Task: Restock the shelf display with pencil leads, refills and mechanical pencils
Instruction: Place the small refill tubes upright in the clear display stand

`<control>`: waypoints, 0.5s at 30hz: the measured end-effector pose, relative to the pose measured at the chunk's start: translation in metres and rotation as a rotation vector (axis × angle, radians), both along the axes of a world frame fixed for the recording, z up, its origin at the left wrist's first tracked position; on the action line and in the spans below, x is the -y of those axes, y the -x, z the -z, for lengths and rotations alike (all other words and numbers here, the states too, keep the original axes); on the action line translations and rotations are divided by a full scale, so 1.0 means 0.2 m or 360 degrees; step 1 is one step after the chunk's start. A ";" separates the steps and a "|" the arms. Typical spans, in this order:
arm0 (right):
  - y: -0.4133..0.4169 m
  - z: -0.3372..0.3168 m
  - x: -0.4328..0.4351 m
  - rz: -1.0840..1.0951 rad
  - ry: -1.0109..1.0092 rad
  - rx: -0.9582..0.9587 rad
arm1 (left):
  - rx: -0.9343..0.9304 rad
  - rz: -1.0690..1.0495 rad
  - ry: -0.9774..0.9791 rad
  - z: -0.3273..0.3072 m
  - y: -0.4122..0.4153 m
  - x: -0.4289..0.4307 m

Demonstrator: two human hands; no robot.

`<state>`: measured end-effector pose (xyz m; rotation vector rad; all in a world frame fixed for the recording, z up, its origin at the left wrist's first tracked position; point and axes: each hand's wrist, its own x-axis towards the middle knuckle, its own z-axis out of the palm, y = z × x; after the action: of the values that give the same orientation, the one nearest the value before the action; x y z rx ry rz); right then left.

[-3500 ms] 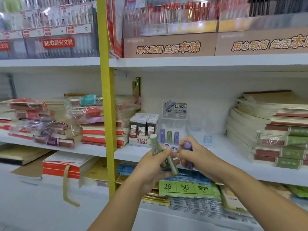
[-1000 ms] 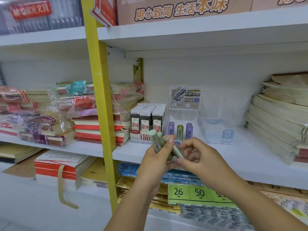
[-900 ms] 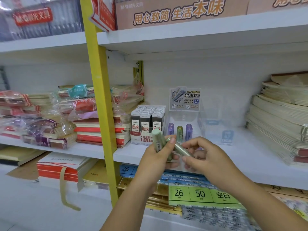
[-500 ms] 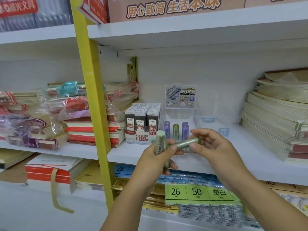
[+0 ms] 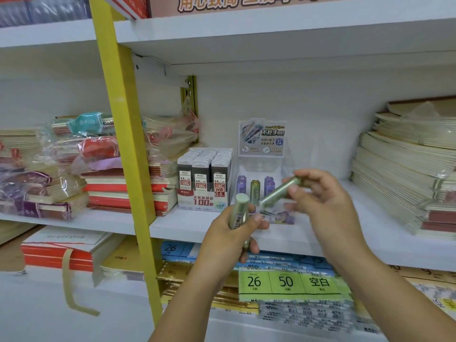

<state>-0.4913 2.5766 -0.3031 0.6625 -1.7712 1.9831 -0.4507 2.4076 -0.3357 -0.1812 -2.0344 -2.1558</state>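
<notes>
My left hand (image 5: 230,239) grips an upright green lead tube (image 5: 238,210) in front of the white shelf (image 5: 385,245). My right hand (image 5: 323,206) pinches a second green tube (image 5: 280,191), tilted, just in front of the clear display stand (image 5: 261,166). Two purple tubes (image 5: 241,184) and one green tube (image 5: 255,188) stand in that display. To its left sits a carton of black 0.5 HB lead cases (image 5: 204,180).
Wrapped notebook stacks (image 5: 74,164) fill the left bay beyond a yellow upright post (image 5: 123,134). Tall stacks of exercise books (image 5: 404,174) stand at the right. Packs of loose-leaf paper (image 5: 288,285) lie on the shelf below. Another shelf (image 5: 271,35) hangs overhead.
My right hand has drawn one green tube out of the bunch in my left hand and lifted it up and right toward the clear display. The view has moved closer.
</notes>
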 end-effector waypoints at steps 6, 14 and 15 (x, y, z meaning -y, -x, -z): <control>0.11 -0.07 -0.10 0.0385 -0.0558 -0.0287 | 0.0060 -0.0048 -0.0017 0.00 0.01 0.04; 0.13 -0.02 -0.08 0.0319 -0.0908 -0.0291 | 0.0084 0.0004 -0.0072 0.00 0.02 0.05; 0.13 -0.02 -0.08 0.0317 -0.0912 -0.0276 | 0.0086 0.0011 -0.0076 0.00 0.02 0.05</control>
<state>-0.5180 2.5928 -0.2996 0.7634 -2.2048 1.2441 -0.4539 2.3977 -0.3366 -0.1247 -2.0113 -2.2343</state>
